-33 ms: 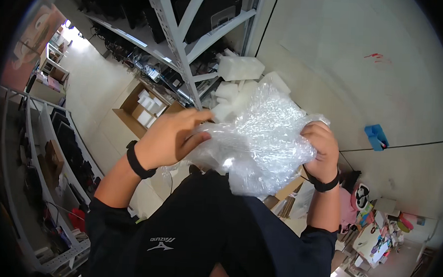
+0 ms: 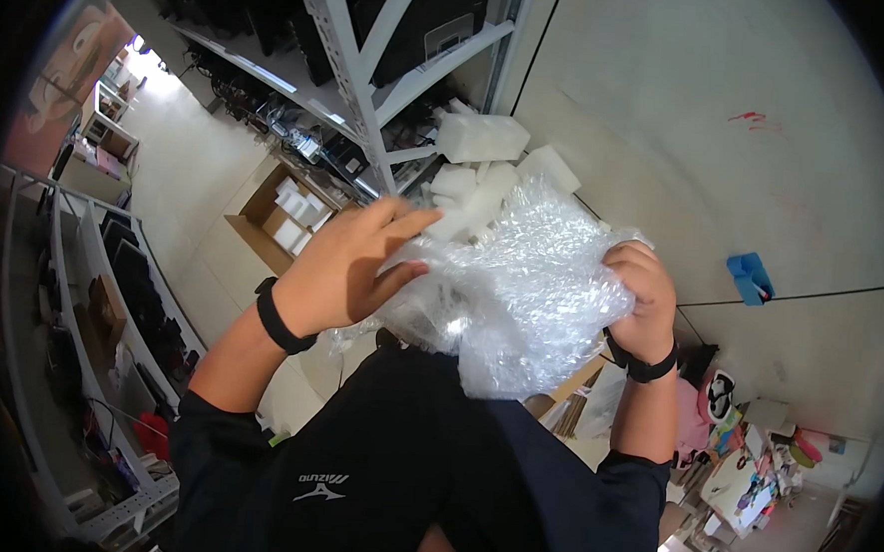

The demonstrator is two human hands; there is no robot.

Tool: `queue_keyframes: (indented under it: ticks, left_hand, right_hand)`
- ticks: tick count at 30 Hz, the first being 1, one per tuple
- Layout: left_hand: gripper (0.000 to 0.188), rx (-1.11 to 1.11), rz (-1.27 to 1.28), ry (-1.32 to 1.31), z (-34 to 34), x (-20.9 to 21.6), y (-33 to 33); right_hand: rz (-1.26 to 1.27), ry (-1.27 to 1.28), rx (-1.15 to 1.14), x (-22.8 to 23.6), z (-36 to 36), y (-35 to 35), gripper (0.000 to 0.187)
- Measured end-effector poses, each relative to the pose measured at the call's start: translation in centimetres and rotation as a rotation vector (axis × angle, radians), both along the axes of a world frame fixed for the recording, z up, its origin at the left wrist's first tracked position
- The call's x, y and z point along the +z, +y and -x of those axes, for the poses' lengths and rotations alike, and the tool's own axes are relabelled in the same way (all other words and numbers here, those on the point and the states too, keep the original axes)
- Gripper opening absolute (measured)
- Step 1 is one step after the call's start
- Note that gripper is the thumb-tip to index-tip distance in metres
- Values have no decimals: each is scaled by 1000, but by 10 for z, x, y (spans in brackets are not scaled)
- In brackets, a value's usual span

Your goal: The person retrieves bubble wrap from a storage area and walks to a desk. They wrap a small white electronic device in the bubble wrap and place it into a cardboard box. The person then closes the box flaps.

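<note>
A crumpled sheet of clear bubble wrap [image 2: 526, 290] hangs in front of my chest, shiny and bunched in the middle. My right hand [image 2: 643, 297] grips its right edge, fingers curled around the plastic. At the left edge, my left hand [image 2: 348, 266] has thumb and forefinger apart, and the thumb is against or just over the film. Whether the film touches the palm cannot be seen. Black bands circle both wrists.
White foam blocks [image 2: 481, 138] are piled behind the wrap, beside a grey metal shelf rack [image 2: 357, 92]. An open cardboard box [image 2: 255, 211] with white foam pieces stands on the floor at left. A blue holder [image 2: 750, 277] is on the wall at right.
My left fingers have spread and straightened, with the hand slightly higher. The wrap's upper tip has sunk a little, uncovering more foam. My right hand keeps its grip.
</note>
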State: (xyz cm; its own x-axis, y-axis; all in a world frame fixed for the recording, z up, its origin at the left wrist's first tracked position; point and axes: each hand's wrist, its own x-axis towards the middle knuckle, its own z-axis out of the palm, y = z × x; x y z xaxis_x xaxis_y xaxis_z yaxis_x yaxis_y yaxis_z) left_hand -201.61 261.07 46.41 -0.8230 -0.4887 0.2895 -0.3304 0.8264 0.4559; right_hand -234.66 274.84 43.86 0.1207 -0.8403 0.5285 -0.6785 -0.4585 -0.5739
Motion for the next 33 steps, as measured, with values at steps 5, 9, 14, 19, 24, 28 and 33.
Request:
queue_keyframes:
  ticks: [5,9,14,19,24,28,33]
  left_hand:
    - [42,-221,145,188,30,12,9]
    - [24,-294,-19,130,43,-10,5]
    - [12,-291,-45,41,53,-22,-8]
    - [6,-382,-5,79,76,-22,-5]
    - [8,-441,-60,60,82,-21,-5]
    - [17,-476,-96,32,86,-13,-3]
    - [21,-452,-21,51,82,-15,1]
  right_hand:
    - [-195,-305,89,-15,-1,-13,18]
    - [-288,-448,173,-36,9,-20,32]
    - [-383,-541,229,-27,22,-12,72]
    - [-370,-207,297,15,-3,-16,59]
    - [-466,-215,320,-6,-27,-22,12]
    - [-413,-158,206,-2,-28,-20,10]
    - [-251,-85,70,-18,-29,-26,8]
